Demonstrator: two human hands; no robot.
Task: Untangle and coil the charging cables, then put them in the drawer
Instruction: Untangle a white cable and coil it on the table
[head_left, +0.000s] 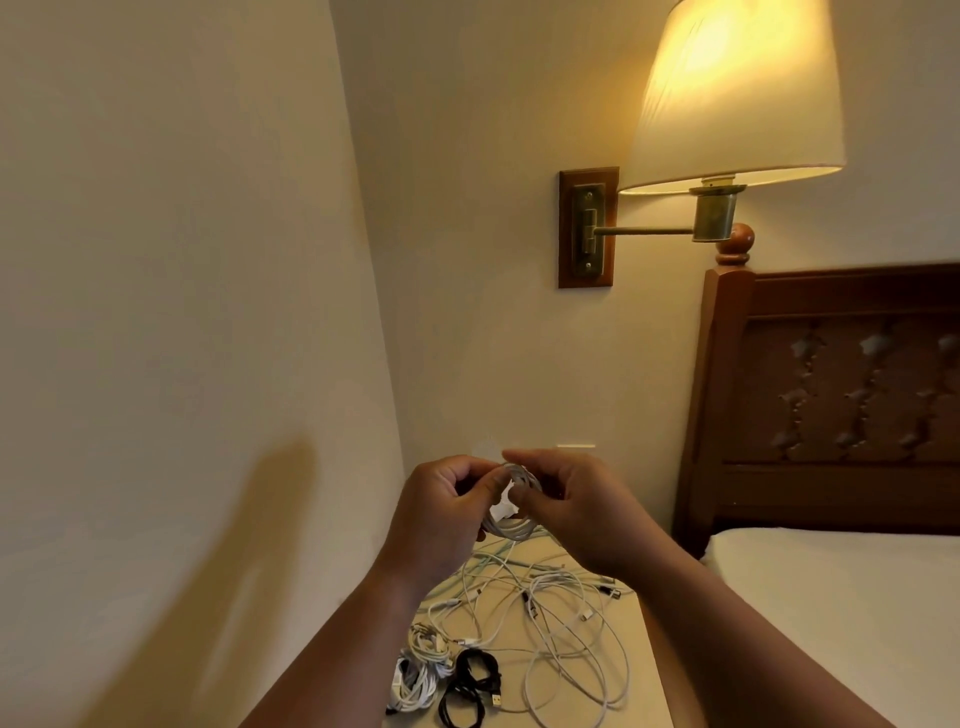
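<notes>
I hold a small coil of white cable (511, 525) up in front of me, above the nightstand top (636, 670). My left hand (441, 512) grips the coil's left side. My right hand (574, 506) pinches its upper right turns. On the nightstand lies a loose tangle of white cables (561, 623). Nearer to me sit two coiled white cables (415, 680) and coiled black cables (470, 686) with a USB plug showing. No drawer is in view.
The nightstand stands in a corner, with a cream wall (182, 312) close on the left. A lit wall lamp (732, 98) hangs on a swing arm above. To the right are a wooden headboard (831, 389) and a white bed (852, 597).
</notes>
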